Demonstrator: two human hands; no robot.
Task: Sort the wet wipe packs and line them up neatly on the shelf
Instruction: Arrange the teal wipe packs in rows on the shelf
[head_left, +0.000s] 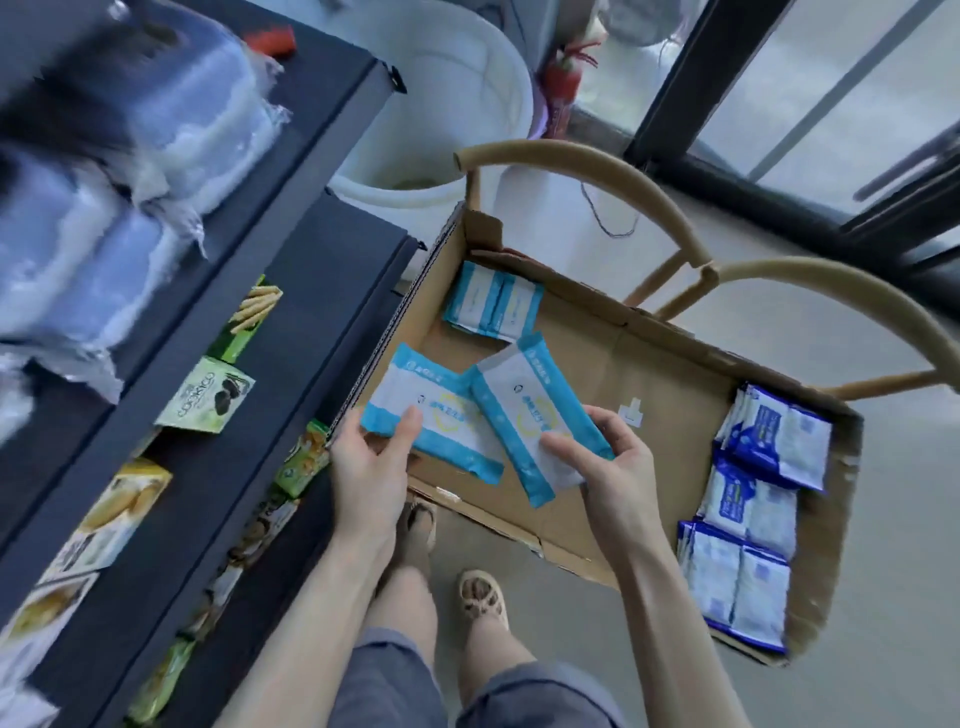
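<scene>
Closest to me, below both wrists, are my bare legs and a patterned sandal (480, 592) on the grey floor. My forearms reach forward side by side over the near edge of the cardboard box (665, 374).

My left hand (371, 462) has its back facing up. It pinches the left pack (415, 395) at the near-left corner, thumb pressed on the printed face and the fingers tucked out of sight beneath. This pack faces up, with its long axis running left to right and the right end dipping slightly toward me.

My right hand (613, 467) is turned palm up. It grips the right pack (519, 410), thumb laid across the near end and fingers curled over the right edge. The long axis of this pack points away from me and a little left, and its left edge overlaps the other pack. Both packs are light blue and white and are held above the box floor near its left wall.

Further in, more light-blue packs (491, 306) lie in the far-left corner of the box. Dark-blue packs (769, 447) lie overlapping along the right wall.

The dark shelf (311, 234) stands to my left, just beside the box, with biscuit boxes (208, 395) on it. The box rests on a wooden chair (597, 176), and beyond the chair stands a white bucket (441, 104).
</scene>
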